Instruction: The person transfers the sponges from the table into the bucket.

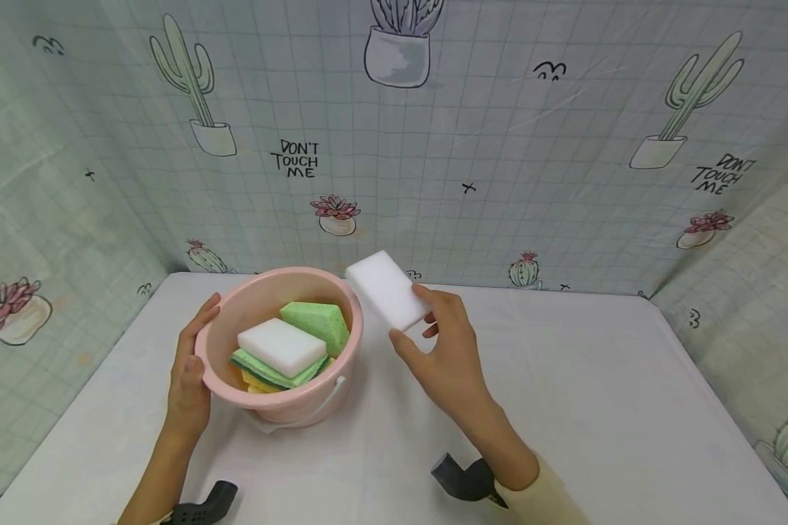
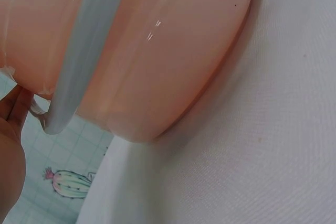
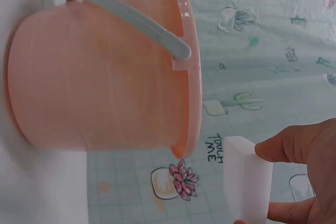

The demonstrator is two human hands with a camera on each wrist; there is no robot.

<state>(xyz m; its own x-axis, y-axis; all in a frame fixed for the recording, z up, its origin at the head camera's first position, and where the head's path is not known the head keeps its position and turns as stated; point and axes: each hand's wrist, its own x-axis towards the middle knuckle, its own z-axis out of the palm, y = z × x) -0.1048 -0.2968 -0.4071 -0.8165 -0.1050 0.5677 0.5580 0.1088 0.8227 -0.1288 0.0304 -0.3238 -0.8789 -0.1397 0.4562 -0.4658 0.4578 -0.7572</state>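
A white sponge block (image 1: 389,290) is pinched by my right hand (image 1: 449,350), thumb at its near edge and fingers at its right side. It is raised beside the right rim of a pink bucket (image 1: 282,275). My left hand (image 1: 192,375) holds the bucket by the left side of its rim. Inside lie another white sponge block (image 1: 282,345), a light green sponge (image 1: 318,323), a green scouring sponge (image 1: 267,370) and something yellow (image 1: 256,383) lower down. In the right wrist view the held white sponge block (image 3: 245,179) is off the table, apart from the bucket.
A white cloth covers the table (image 1: 565,394). The bucket's grey-white handle (image 1: 302,419) hangs down along its near side. Behind and at both sides stands a curtain (image 1: 532,146) printed with cacti. A black device (image 1: 466,477) is worn on each wrist.
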